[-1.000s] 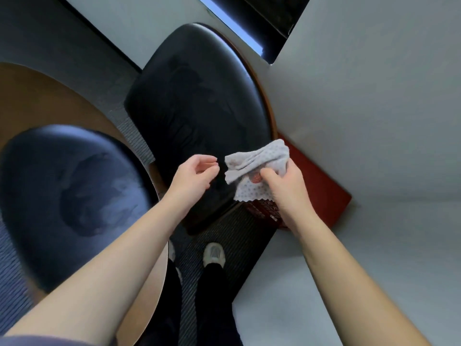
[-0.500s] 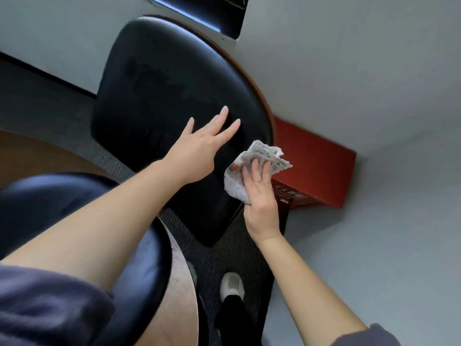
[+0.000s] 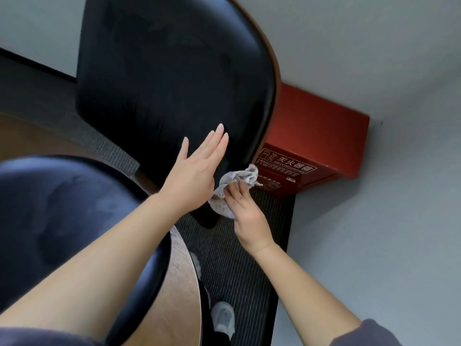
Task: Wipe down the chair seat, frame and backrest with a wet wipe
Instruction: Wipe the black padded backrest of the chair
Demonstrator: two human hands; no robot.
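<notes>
The chair's black padded backrest (image 3: 174,78) fills the upper middle, edged by a brown wooden frame (image 3: 270,78) on its right. Its dark blue-black seat (image 3: 62,221) lies at lower left with a wooden rim (image 3: 184,283). My left hand (image 3: 192,176) is flat with straight fingers against the lower part of the backrest. My right hand (image 3: 247,211) presses a crumpled grey wet wipe (image 3: 232,186) against the backrest's lower right edge, fingers laid over the wipe. Part of the wipe is hidden behind my left hand.
A red fire extinguisher box (image 3: 314,141) stands against the grey wall (image 3: 374,58) just right of the backrest. Dark striped carpet (image 3: 239,258) runs between chair and wall. My shoe (image 3: 223,318) is on it below.
My left hand opened from a loose curl and laid flat on the backrest. My right hand brought the wipe down to the backrest's lower right edge. The camera moved closer.
</notes>
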